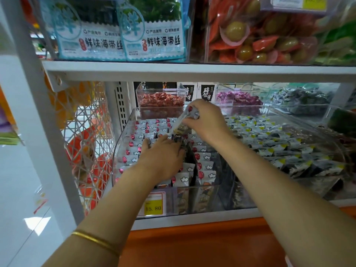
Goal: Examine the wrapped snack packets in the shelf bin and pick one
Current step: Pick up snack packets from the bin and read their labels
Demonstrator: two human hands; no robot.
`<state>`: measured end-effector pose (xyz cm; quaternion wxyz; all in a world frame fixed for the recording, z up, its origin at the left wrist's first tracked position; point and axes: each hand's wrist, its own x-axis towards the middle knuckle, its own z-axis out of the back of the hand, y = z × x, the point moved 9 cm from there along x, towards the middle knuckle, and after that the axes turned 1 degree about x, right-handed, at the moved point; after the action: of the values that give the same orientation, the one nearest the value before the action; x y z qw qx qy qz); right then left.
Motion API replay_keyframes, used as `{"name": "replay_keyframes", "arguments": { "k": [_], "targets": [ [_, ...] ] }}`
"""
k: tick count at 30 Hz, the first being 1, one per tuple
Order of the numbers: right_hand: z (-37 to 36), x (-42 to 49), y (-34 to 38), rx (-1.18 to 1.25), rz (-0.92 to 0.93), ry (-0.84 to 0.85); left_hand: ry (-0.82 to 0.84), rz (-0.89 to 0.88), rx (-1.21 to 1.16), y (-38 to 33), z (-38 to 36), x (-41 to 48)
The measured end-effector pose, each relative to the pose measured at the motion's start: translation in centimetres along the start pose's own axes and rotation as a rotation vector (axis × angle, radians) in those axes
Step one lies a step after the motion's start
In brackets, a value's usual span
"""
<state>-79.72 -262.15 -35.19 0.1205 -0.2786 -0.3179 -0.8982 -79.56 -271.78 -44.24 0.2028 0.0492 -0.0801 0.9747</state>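
The packet [187,117] sits mid-frame, lifted above the bin [123,145] and pinched at its upper end by the right hand [209,122], its lower end slanting down-left toward the left hand [163,154]. It is white with a red spot and a cloud print, like the packets [204,164] stacked in rows below. The left hand lies flat on those, fingers straight, grasping nothing. A yellow price tag [153,207] is on the bin's front, and a gold bangle [96,241] shows at lower left.
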Motion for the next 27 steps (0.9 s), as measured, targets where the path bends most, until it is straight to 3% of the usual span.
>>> {"name": "replay_keyframes", "arguments": {
  "k": [5,8,12,19,23,27],
  "targets": [
    [-3.6,1.7,-0.4,-0.223,0.014,0.233,-0.064,0.002,-0.042,-0.1,0.7,-0.6],
    [-4.2,2.1,-1.1,-0.240,0.000,0.278,-0.094,0.059,-0.041,0.9,1.2,-1.0],
    [-5.3,2.1,-0.9,-0.292,0.032,0.360,-0.027,0.118,0.022,2.0,0.9,-1.0],
    [-7.9,0.7,-1.9,-0.602,0.042,0.648,0.044,0.112,0.045,2.2,0.2,-1.0],
    [-7.9,0.9,-1.8,-0.551,-0.002,0.678,0.073,0.098,0.021,2.0,0.3,-1.1],
    [-7.0,2.0,-1.5,-0.384,-0.064,0.561,0.022,0.086,-0.049,2.0,1.3,-1.3]
  ]
}}
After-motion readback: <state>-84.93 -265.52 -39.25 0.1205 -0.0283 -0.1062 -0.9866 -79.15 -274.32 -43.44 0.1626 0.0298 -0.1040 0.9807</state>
